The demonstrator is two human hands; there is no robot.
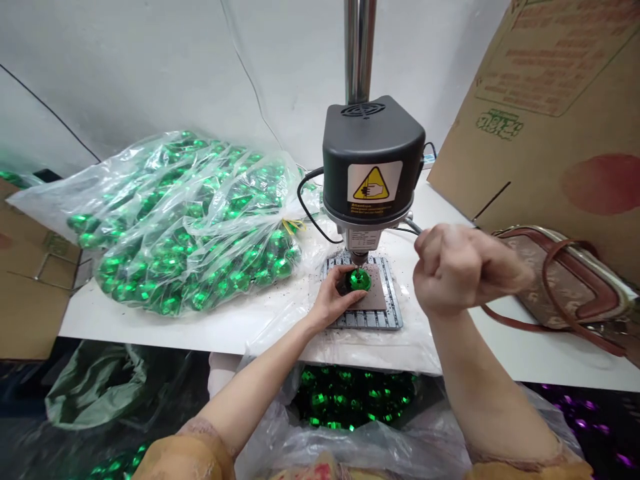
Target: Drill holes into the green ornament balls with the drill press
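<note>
Under the chuck of a small black bench drill press (373, 160), my left hand (336, 293) pinches a shiny green faceted ball (359, 280) between thumb and fingers. The ball sits on a brown board (373, 300) on the slotted grey metal base (395, 313). The drill tip is at or just above the ball's top; contact is hard to tell. My right hand (450, 267) is raised right of the drill head, fingers curled into a fist around the feed lever, which the hand mostly hides.
Clear plastic bags of green balls (195, 227) lie on the white table (200, 330), left of the drill press. Below the table edge, an open bag (355, 397) holds more green balls. On the right are a handbag (565, 280) and a large cardboard box (550, 133). Dark shavings litter the base.
</note>
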